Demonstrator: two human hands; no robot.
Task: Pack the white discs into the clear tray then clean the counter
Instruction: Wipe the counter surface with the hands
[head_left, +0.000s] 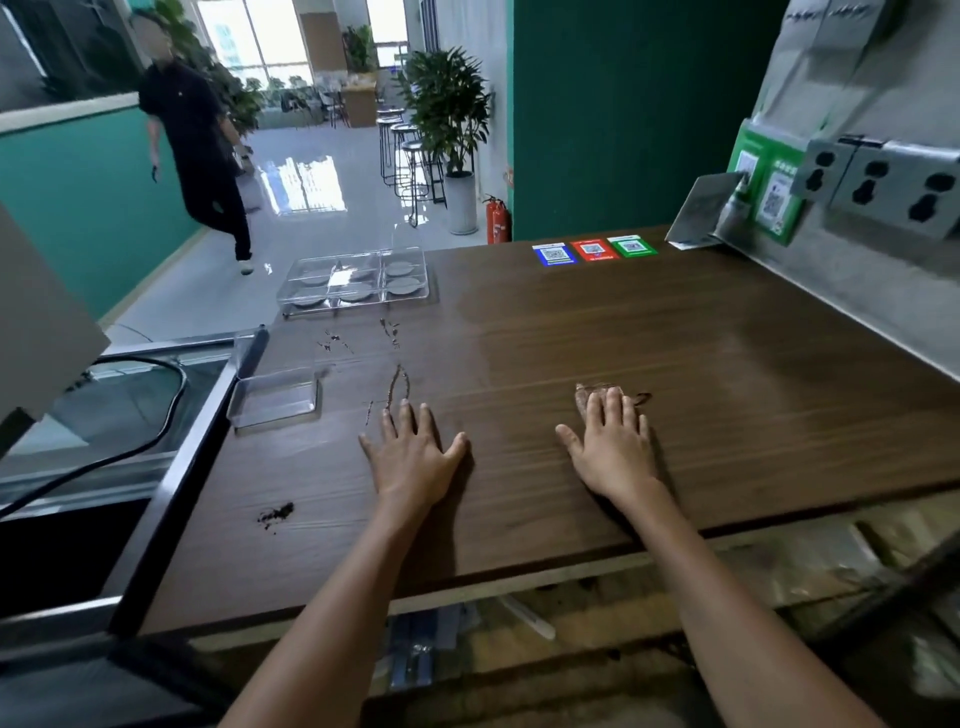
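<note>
A clear compartment tray (291, 280) stands at the far left of the brown counter (675, 364), with several white discs (402, 285) lying in its compartments. My left hand (413, 454) lies flat on the counter with fingers spread, holding nothing. My right hand (613, 444) also lies flat, its fingertips at a brown smear (641, 397). More brown smears (397, 384) streak the wood ahead of my left hand, and a dark crumb patch (275, 513) lies near the left front.
A small empty clear box (275, 397) sits at the counter's left edge, above a glass case with a black cable (130, 441). Three coloured QR cards (592, 250) lie at the back. A metal wall with sockets (878, 182) bounds the right. A person (197, 150) walks beyond.
</note>
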